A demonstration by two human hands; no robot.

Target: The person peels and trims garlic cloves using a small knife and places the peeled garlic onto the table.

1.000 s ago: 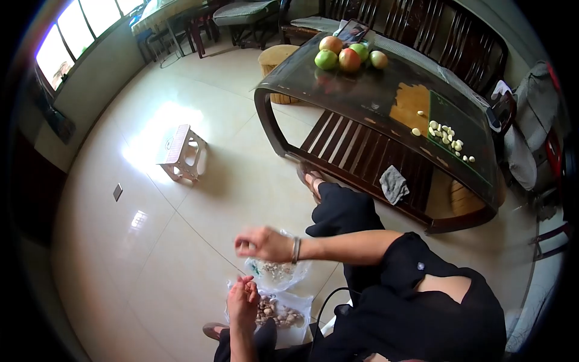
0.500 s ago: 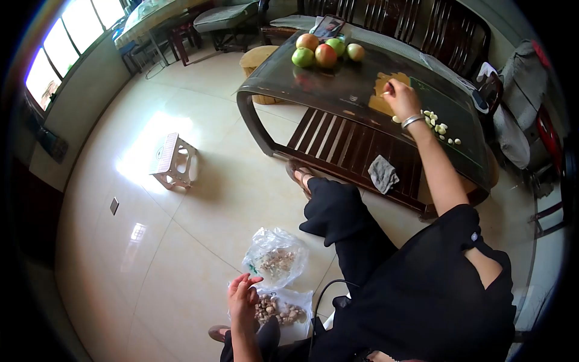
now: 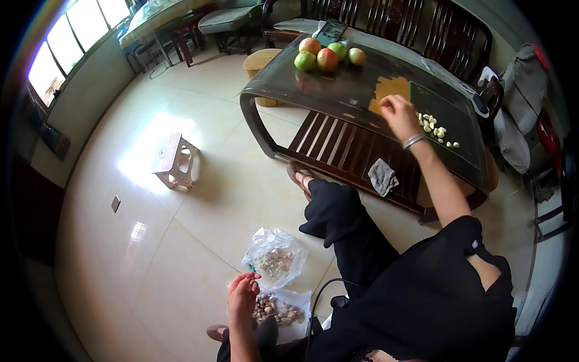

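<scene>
My right hand (image 3: 399,117) hovers over the near edge of the dark coffee table, its fingers curled together. Whatever is between its fingertips is hidden. Beside that wrist lie several pale peeled garlic cloves (image 3: 429,122) in a loose scatter on the tabletop. Low in the view, my left hand (image 3: 242,294) is raised above the floor with its fingers drawn together; I cannot make out what they hold. Next to it is a clear plastic bag (image 3: 288,241) with papery scraps (image 3: 274,263) inside. Just below, brownish unpeeled bulbs or cloves (image 3: 283,312) rest on another white bag (image 3: 304,301).
On the coffee table (image 3: 289,84) are several apple-like fruits (image 3: 327,59) and a phone (image 3: 331,32). A grey cloth (image 3: 382,177) lies on its lower shelf. A small plastic stool (image 3: 172,158) stands on the tiles, and a dark cable (image 3: 319,295) runs beside my leg.
My right hand has moved slightly down toward the table's near edge, covering a clove that showed there before. The left hand's fingers have drawn closer together. The phone's screen looks different.
</scene>
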